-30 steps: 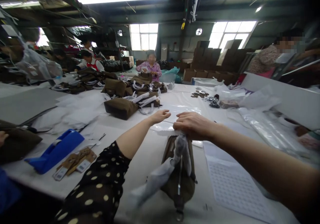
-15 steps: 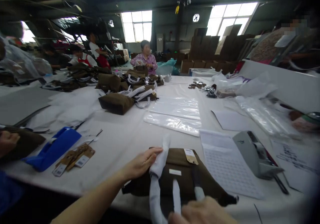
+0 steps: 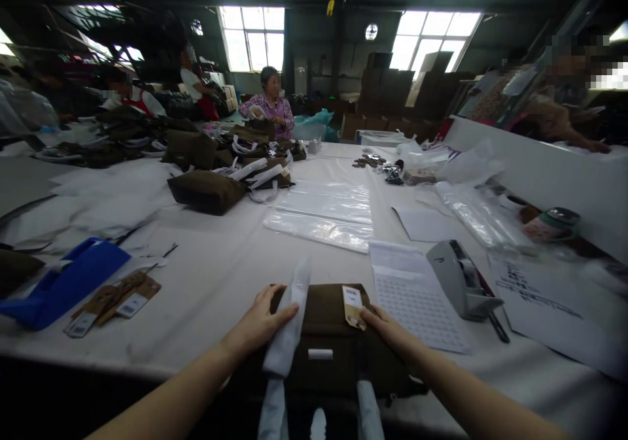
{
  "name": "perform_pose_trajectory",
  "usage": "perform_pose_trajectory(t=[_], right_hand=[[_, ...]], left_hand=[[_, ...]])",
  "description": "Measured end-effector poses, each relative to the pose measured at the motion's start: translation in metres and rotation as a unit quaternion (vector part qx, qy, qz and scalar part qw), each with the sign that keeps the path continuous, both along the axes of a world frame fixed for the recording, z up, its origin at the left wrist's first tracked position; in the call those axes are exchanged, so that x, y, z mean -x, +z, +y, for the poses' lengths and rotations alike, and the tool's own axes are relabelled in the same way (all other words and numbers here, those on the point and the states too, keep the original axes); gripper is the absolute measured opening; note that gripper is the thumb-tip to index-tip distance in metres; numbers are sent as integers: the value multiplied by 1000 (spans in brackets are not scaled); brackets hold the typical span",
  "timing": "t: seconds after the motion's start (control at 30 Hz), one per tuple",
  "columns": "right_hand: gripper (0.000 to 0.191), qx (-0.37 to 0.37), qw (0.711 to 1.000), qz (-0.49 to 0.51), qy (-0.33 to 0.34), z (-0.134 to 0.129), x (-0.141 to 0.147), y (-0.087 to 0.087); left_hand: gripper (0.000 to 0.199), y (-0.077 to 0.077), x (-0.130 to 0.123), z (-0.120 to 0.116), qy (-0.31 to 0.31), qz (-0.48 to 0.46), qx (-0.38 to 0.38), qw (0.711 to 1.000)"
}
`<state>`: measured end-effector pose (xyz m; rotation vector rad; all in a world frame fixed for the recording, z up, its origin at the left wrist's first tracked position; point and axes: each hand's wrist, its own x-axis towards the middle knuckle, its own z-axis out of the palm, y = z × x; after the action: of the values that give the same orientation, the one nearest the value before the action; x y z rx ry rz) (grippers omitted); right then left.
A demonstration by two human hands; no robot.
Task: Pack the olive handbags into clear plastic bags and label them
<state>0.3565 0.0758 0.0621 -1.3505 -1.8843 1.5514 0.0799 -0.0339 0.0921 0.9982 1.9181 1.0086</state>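
Note:
A dark olive-brown handbag (image 3: 321,325) lies at the table's near edge in front of me. My left hand (image 3: 262,322) grips its upper left side, the thumb lying across a strap wrapped in white paper (image 3: 289,335). On the other side, my right hand (image 3: 385,327) holds the bag's right edge, its thumb on the lower part of a brown hang tag (image 3: 353,306) with a white barcode sticker. A small white label (image 3: 320,354) sits on the bag's front. Other white-wrapped strap pieces hang toward me. The fingers of both hands are partly hidden by the bag.
Left stand a blue tape dispenser (image 3: 69,280) and several hang tags (image 3: 112,303). Clear plastic bags (image 3: 321,218) lie ahead. A printed sheet (image 3: 417,296) and a grey tape dispenser (image 3: 461,283) are at right. More bags (image 3: 209,188) are piled beyond, near a person (image 3: 269,106).
My right hand has moved from the straps near me up to the bag's right edge and tag. My left hand remains at the wrapped strap. The view has turned slightly right.

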Motion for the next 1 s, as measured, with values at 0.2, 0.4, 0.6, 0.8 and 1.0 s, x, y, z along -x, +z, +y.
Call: perform_pose_trajectory(t=[0.2, 0.4, 0.6, 0.8, 1.0], right_hand=[[81, -25, 986, 139, -91, 13, 18, -37], [78, -47, 972, 198, -114, -7, -3, -76], [76, -72, 982, 130, -118, -13, -11, -78], [66, -318, 942, -15, -111, 19, 30, -55], [49, -589, 791, -75, 148, 23, 53, -35]], left_hand=[[57, -22, -13, 1, 10, 114, -143, 983], [50, -55, -44, -24, 25, 230, -215, 949], [49, -56, -39, -23, 48, 207, -203, 956], [48, -43, -22, 10, 55, 407, -266, 872], [43, -15, -20, 22, -231, 560, -228, 762]])
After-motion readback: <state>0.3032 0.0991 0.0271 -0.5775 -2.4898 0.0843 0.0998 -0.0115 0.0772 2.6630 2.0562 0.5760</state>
